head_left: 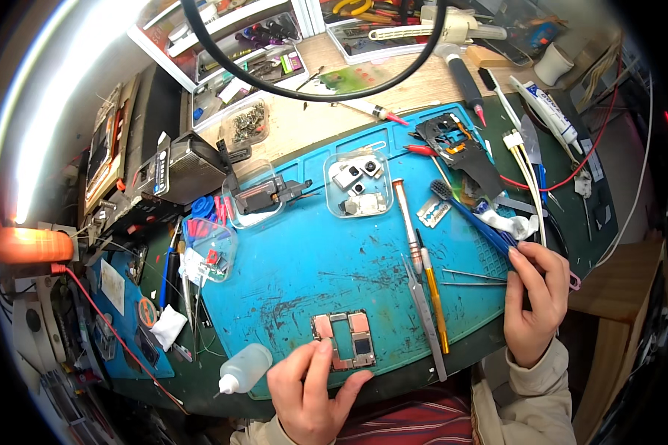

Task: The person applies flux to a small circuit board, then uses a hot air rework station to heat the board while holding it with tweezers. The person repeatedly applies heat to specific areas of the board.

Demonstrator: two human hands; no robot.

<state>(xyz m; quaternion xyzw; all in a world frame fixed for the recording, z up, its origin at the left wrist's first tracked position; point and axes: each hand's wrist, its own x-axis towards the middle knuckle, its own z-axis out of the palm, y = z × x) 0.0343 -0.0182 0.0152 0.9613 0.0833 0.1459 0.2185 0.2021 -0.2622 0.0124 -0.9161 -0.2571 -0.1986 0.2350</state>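
My left hand (308, 389) has an index finger on the left side of a small phone logic board (360, 326) lying on the blue mat (274, 289), with the thumb apart and nothing gripped. A clear squeeze bottle (249, 363) lies just left of it. At the right, my right hand (534, 300) grips the handle of a blue brush (475, 222), whose dark bristles point up and left. Grey tweezers (419, 311), a copper-coloured driver (408, 222) and a gold tool (436, 311) lie between the hands. More thin metal tools (467, 283) lie beside my right hand.
Tubs of small parts (356, 185) stand at the mat's back and left (211, 241). A black phone assembly (460, 156), razor blade (433, 213), syringes, tubes and cables crowd the right rear. A glowing lamp (48, 111) borders the left; a black ring (304, 93) hangs overhead.
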